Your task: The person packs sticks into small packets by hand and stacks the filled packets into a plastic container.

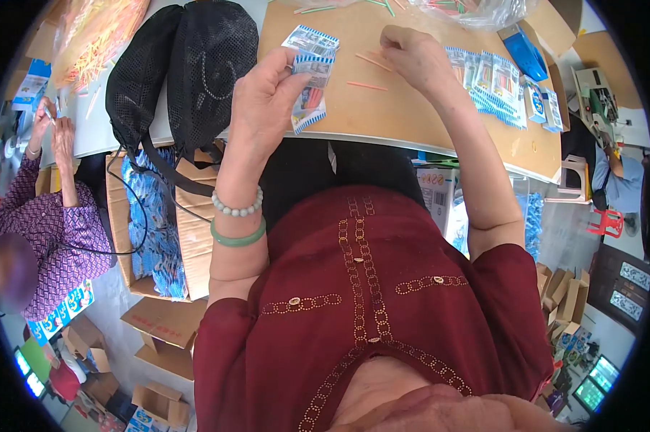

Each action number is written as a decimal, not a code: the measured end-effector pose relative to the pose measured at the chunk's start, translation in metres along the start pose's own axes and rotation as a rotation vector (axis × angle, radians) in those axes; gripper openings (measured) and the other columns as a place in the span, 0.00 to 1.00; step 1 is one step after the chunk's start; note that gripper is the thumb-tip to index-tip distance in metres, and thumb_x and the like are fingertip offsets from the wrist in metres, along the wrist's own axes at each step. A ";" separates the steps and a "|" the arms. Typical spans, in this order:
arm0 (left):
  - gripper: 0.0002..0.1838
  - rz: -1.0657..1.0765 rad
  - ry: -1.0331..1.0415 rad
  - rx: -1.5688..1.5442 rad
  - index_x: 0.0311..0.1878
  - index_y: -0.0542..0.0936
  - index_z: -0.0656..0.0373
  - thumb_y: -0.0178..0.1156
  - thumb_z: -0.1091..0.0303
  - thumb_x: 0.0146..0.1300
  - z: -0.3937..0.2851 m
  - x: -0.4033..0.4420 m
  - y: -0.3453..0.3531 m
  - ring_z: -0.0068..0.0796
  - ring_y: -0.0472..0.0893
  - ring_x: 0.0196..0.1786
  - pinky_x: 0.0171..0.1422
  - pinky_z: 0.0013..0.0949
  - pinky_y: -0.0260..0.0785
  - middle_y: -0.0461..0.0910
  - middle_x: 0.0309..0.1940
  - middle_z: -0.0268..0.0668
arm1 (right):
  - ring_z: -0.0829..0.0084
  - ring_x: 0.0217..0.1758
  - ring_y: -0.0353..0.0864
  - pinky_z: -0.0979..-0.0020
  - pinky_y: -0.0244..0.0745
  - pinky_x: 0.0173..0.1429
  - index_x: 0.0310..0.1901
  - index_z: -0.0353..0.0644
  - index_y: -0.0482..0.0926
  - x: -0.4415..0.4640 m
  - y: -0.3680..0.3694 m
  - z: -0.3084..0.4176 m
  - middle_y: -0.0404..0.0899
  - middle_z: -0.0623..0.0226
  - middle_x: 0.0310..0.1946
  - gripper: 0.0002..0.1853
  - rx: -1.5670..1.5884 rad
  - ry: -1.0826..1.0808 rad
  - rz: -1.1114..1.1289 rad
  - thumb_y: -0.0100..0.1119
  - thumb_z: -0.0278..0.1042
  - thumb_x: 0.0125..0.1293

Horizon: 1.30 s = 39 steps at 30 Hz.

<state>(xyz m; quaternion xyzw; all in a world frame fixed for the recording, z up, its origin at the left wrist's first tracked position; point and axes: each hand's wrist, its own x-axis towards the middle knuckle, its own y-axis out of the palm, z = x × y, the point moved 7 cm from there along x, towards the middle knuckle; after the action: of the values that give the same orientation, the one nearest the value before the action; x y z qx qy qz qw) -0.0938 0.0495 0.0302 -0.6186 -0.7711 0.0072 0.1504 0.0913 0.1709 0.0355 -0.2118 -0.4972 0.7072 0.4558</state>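
My left hand (263, 97), with a bead bracelet and a green bangle on its wrist, pinches a small clear packet (312, 90) with blue-and-white striped ends and coloured sticks inside. Another such packet (314, 39) lies just behind it. My right hand (416, 61) is over the tan board (368, 119), its fingers curled together; whatever they hold, if anything, is hidden. Near its fingertips lie thin pink and orange sticks (366, 86). Right of that hand, several filled packets (496, 83) overlap in a pile.
A black mesh bag (209, 72) lies left of my left hand. Loose sticks in plastic (98, 43) are at the far left. Blue boxes (524, 54) stand at the right. Below the table edge, a carton (191, 237) holds packets. A person in purple (65, 230) works at the left.
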 end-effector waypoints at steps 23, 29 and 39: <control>0.05 0.064 -0.054 -0.254 0.39 0.83 0.67 0.60 0.76 0.61 -0.005 0.000 0.025 0.14 0.78 0.34 0.39 0.19 0.70 0.82 0.30 0.30 | 0.51 0.41 0.78 0.57 0.75 0.46 0.37 0.39 0.76 -0.027 0.021 0.035 0.76 0.53 0.37 0.07 -0.274 -0.425 0.072 0.56 0.26 0.55; 0.05 0.035 -0.150 -0.316 0.36 0.83 0.68 0.61 0.75 0.61 -0.013 -0.005 0.031 0.11 0.72 0.29 0.34 0.19 0.66 0.78 0.25 0.26 | 0.52 0.41 0.78 0.58 0.74 0.46 0.35 0.38 0.75 -0.017 0.035 0.028 0.76 0.56 0.36 0.06 -0.353 -0.469 0.153 0.54 0.24 0.54; 0.05 0.036 -0.077 -0.186 0.33 0.81 0.68 0.61 0.75 0.61 -0.006 -0.007 0.038 0.12 0.66 0.25 0.27 0.22 0.58 0.68 0.18 0.24 | 0.75 0.25 0.75 0.71 0.70 0.31 0.34 0.38 0.78 -0.021 -0.008 -0.025 0.78 0.64 0.29 0.03 0.336 -0.081 -0.194 0.59 0.27 0.60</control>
<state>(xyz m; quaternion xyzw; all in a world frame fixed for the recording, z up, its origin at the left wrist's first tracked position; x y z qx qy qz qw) -0.0547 0.0510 0.0269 -0.6432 -0.7622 -0.0382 0.0625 0.1245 0.1663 0.0288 -0.0554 -0.4079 0.7411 0.5304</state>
